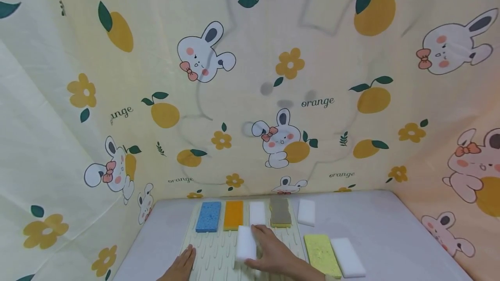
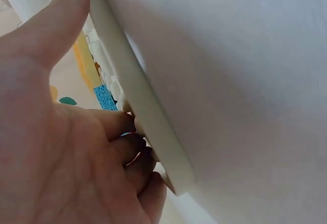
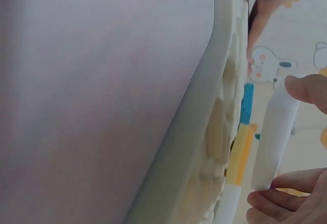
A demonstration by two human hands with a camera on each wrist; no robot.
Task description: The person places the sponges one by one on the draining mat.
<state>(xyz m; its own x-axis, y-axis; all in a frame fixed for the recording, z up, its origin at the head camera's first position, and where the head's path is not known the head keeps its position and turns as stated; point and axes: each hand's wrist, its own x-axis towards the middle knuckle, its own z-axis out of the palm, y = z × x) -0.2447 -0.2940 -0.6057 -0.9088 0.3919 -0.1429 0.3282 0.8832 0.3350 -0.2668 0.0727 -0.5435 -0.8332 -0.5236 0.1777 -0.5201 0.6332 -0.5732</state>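
Note:
My right hand (image 1: pixel 273 250) grips a white sponge (image 1: pixel 246 244) by its ends between thumb and fingers. In the right wrist view that sponge (image 3: pixel 276 137) is held up off the ridged cream tray (image 1: pixel 212 250). My left hand (image 1: pixel 181 265) rests on the tray's left edge, fingers together and reaching onto it; the left wrist view shows the fingertips against the rim (image 2: pixel 153 117). Along the tray's far side lie a blue sponge (image 1: pixel 208 217), an orange sponge (image 1: pixel 233 215), a white sponge (image 1: pixel 257 213) and a grey-topped yellow sponge (image 1: pixel 280 212).
On the white table (image 1: pixel 383 224) to the tray's right lie a small white sponge (image 1: pixel 306 212), a yellow sponge (image 1: pixel 322 255) and another white sponge (image 1: pixel 347 257). A patterned curtain (image 1: pixel 250 99) with rabbits and oranges closes off the back and both sides.

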